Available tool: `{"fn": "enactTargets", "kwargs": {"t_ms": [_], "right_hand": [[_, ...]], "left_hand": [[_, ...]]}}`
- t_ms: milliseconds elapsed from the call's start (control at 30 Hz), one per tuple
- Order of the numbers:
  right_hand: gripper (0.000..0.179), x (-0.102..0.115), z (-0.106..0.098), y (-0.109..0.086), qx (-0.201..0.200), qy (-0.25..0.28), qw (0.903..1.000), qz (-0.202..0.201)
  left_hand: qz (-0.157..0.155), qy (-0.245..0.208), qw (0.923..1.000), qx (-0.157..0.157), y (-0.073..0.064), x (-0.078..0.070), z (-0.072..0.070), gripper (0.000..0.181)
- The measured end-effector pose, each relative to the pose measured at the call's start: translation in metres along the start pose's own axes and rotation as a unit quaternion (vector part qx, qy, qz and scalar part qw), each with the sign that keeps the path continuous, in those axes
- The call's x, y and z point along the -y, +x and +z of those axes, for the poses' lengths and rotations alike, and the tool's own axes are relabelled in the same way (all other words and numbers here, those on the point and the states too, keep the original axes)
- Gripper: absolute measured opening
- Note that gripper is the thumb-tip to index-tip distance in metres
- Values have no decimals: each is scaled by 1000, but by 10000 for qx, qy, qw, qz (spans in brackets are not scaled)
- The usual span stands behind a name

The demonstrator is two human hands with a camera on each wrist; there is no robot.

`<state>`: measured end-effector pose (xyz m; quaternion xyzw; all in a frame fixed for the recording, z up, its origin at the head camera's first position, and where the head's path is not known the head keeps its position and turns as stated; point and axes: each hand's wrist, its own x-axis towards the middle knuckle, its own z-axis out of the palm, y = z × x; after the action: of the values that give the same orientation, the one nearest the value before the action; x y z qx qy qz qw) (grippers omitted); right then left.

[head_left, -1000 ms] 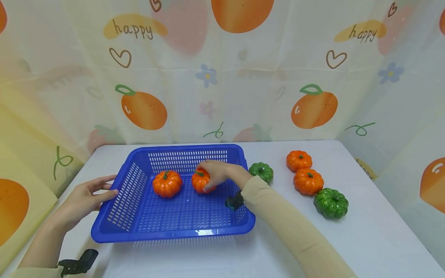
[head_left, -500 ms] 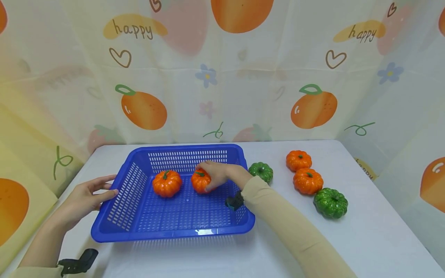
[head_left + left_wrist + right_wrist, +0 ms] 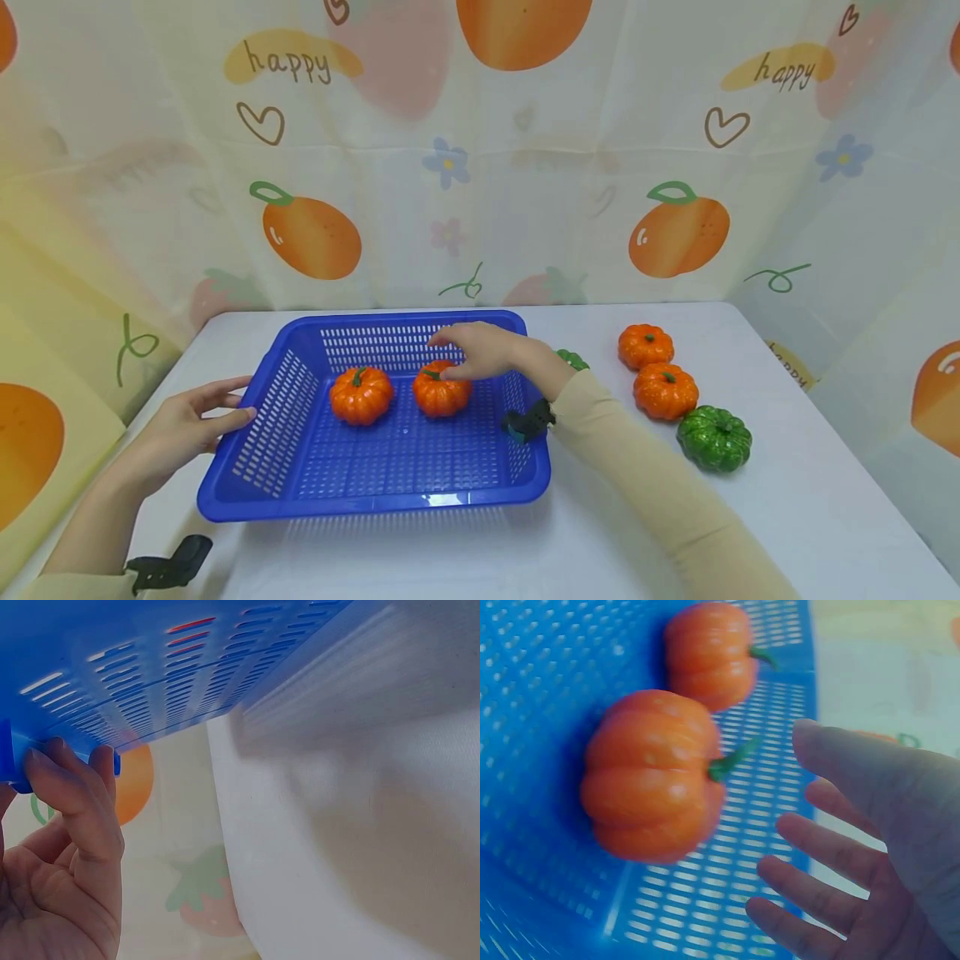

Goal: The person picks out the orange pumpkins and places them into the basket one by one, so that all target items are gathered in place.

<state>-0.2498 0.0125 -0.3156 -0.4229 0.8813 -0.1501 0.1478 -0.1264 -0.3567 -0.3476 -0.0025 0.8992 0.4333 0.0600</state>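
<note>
A blue plastic basket (image 3: pixel 375 505) holds two small orange pumpkins, a left one (image 3: pixel 362 397) and a right one (image 3: pixel 441 395). At the basket's left rim, my left hand (image 3: pixel 180 425) grips the edge between thumb and fingers; in the left wrist view its fingers (image 3: pixel 79 791) curl at the rim. My right hand (image 3: pixel 483 350) hovers just above the right pumpkin, fingers spread and holding nothing. The right wrist view shows a gap between that hand (image 3: pixel 855 855) and the nearer pumpkin (image 3: pixel 656 780).
Right of the basket, a green pumpkin (image 3: pixel 572 359) is mostly hidden behind the right wrist. Farther right on the white table (image 3: pixel 810 500) lie two orange pumpkins, a back one (image 3: pixel 645 347) and a front one (image 3: pixel 665 392), beside another green pumpkin (image 3: pixel 715 439). A printed curtain (image 3: pixel 480 225) hangs behind.
My right hand has let go of the right pumpkin in the basket and risen up and slightly right. The left hand and basket stay in place.
</note>
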Motion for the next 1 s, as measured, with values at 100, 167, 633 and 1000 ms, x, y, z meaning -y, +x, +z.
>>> {"fn": "enactTargets", "kwargs": {"t_ms": [100,167,633,1000], "right_hand": [[46,-2,-9,-9,-300,59,9995,-107],[43,-4,-14,-16,-533,81,9984,-181],[48,-23,-26,-71,-1751,509,9832,-90],[53,-37,-24,-119,-2379,481,9700,108]], "left_hand": [[-8,10,10000,-1,0,-1,0,67],[-17,11,10000,-7,0,-1,1,67],[-14,19,10000,-24,1,2,1,65],[10,-13,10000,-24,0,1,-1,68]]}}
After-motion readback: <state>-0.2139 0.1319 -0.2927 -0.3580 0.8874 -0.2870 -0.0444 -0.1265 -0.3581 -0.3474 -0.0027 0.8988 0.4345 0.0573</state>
